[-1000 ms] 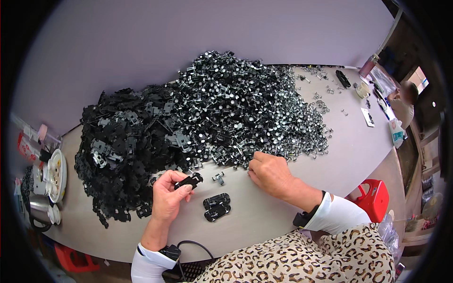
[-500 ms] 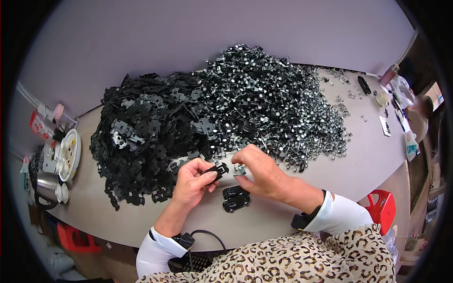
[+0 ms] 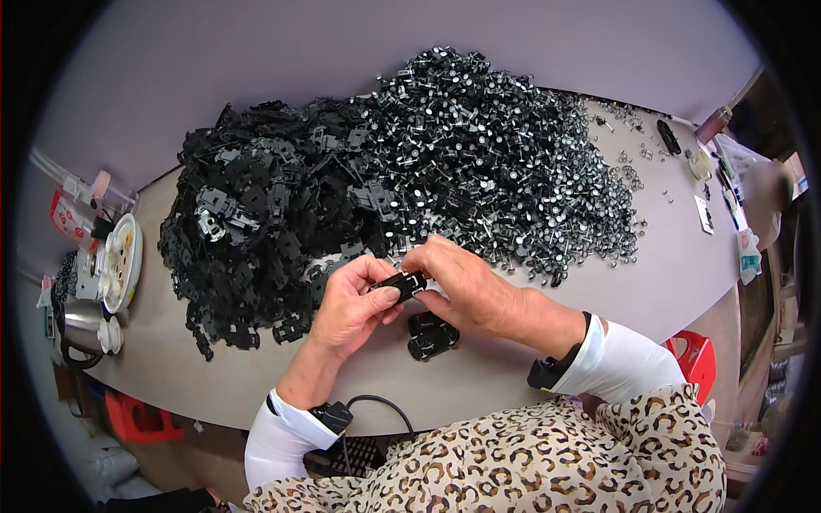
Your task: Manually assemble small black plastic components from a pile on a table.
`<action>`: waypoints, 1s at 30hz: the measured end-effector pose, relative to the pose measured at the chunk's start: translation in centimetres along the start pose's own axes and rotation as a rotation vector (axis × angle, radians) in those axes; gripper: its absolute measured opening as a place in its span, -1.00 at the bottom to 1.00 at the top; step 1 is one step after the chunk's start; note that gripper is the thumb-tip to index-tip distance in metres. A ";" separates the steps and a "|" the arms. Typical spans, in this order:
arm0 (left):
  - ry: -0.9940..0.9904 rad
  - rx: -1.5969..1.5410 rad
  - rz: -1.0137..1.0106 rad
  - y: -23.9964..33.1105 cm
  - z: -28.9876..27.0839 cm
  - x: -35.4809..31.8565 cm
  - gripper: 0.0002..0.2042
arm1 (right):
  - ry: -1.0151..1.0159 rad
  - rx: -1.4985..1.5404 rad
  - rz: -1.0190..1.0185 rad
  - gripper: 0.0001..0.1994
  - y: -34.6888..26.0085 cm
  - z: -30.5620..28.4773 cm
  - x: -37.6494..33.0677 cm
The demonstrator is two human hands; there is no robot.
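My left hand (image 3: 344, 309) pinches a small black plastic toy-car chassis (image 3: 400, 289) between thumb and fingers, holding it above the table. At the right end of that chassis, my right hand (image 3: 470, 291) closes with its thumb and fingertips; a bright bit shows there, partly hidden by the fingers. Just below the hands, more black chassis (image 3: 433, 337) with wheels lie side by side on the table. Beyond my left hand rises a heap of bare black chassis (image 3: 265, 231). A heap of wheel axles (image 3: 505, 162) with silvery wheels lies beyond my right hand.
Loose axles and a black part (image 3: 668, 137) lie at the far right of the grey table (image 3: 590, 299). A white tray (image 3: 126, 265) and a metal kettle (image 3: 84, 327) stand at left. Red stools (image 3: 141, 419) are below; another person (image 3: 765, 201) is at far right.
My right hand has moved left, its fingers closing from a gap onto the chassis end. The left hand still holds the chassis. The whole view has shifted slightly.
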State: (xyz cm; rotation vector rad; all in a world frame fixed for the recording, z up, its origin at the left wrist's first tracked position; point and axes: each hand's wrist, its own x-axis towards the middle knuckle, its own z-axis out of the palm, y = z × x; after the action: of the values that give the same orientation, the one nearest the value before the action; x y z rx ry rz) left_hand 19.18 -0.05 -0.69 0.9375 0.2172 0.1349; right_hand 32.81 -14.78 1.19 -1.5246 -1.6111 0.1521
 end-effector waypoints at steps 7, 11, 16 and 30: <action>0.268 0.520 0.309 1.8 -1.5 -0.1 -0.92 | -0.379 0.287 0.313 -0.45 -1.2 -3.4 -1.1; 0.463 0.777 0.415 3.2 -2.4 -0.2 -0.91 | -0.114 -0.111 0.255 -0.72 1.4 -3.9 -2.6; 0.368 1.477 0.394 4.5 -2.9 -0.9 -0.93 | -0.189 -0.269 0.309 -0.78 0.4 -1.3 -2.7; 0.204 1.964 0.114 4.2 -1.6 -1.9 -0.73 | -0.251 -0.199 0.401 -0.88 1.3 -2.8 -4.1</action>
State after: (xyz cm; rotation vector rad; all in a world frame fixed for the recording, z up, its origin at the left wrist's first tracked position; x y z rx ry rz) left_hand 16.86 3.30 2.06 2.8987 0.4902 0.0896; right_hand 35.00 -19.32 0.04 -2.0409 -1.5247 0.4292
